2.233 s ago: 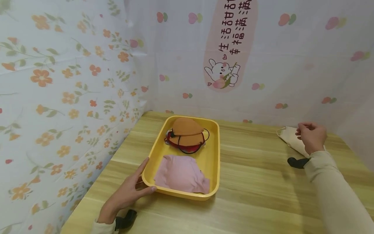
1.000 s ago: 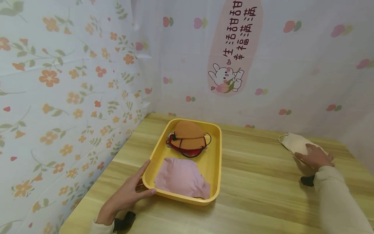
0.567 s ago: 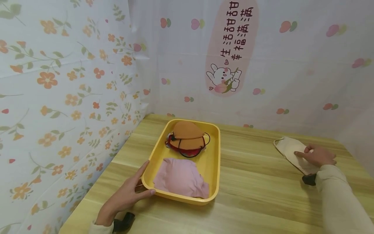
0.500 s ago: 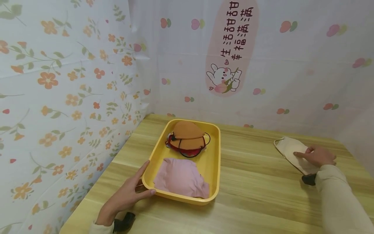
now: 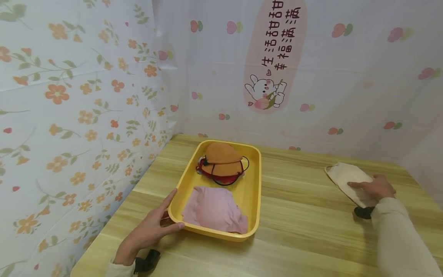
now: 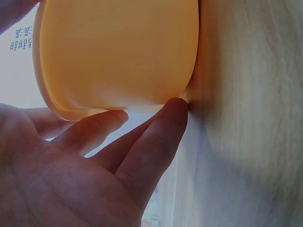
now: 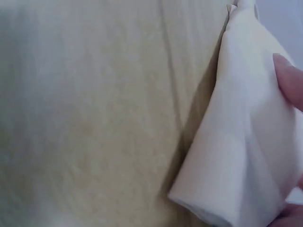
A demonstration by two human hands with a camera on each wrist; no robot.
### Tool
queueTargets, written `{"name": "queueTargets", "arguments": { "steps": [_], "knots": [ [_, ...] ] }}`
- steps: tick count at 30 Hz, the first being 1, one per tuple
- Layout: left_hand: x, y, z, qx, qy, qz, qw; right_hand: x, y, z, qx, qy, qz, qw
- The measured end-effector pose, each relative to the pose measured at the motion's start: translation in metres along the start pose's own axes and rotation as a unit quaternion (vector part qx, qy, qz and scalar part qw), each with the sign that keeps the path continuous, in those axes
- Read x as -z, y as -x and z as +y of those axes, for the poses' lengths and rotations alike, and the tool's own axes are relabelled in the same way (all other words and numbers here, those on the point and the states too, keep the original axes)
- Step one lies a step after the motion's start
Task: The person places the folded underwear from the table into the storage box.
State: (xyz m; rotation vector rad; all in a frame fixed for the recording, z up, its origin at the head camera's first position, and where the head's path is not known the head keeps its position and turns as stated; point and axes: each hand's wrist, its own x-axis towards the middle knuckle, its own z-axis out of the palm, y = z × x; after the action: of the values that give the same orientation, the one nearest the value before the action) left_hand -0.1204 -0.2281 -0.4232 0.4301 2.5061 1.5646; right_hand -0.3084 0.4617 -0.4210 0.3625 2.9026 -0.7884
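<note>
My left hand [image 5: 149,231] spans the near left corner of a yellow tray [image 5: 258,192], thumb along the front wall, straight fingers against the left side. In the left wrist view, fingertips [image 6: 175,106] touch the tray's wall [image 6: 123,52]. Inside the tray lie a pink cloth face mask [image 5: 214,209] and, farther back, an orange-brown mask [image 5: 223,154] with black ear loops over a red patterned one. At the right, my right hand [image 5: 377,188] pinches a cream face mask [image 5: 346,175]; in the right wrist view a digit lies on its face [image 7: 227,146], others partly hidden at its edge.
A wood-grain table [image 5: 297,215] carries everything. A floral sheet [image 5: 79,115] hangs at the left, and a printed backdrop [image 5: 214,77] with a rabbit drawing closes off the back. A black wrist-camera mount [image 5: 147,261] sits under the left wrist.
My right hand has come down from above the cream mask onto it, and the mask has shifted slightly toward me. The left hand and tray stay put.
</note>
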Motion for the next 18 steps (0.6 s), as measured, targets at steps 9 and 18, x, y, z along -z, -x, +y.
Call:
{"name": "queueTargets", "arguments": {
  "steps": [9,18],
  "knots": [
    [0.001,0.001,0.0,0.012,-0.008,0.012,0.9998,0.001,-0.001,-0.012,0.015,-0.158,-0.038,0.9866],
    [-0.001,-0.001,0.001,0.008,-0.011,0.013,0.9998,-0.006,0.014,-0.022,0.001,-0.318,-0.065,0.9459]
  ]
}}
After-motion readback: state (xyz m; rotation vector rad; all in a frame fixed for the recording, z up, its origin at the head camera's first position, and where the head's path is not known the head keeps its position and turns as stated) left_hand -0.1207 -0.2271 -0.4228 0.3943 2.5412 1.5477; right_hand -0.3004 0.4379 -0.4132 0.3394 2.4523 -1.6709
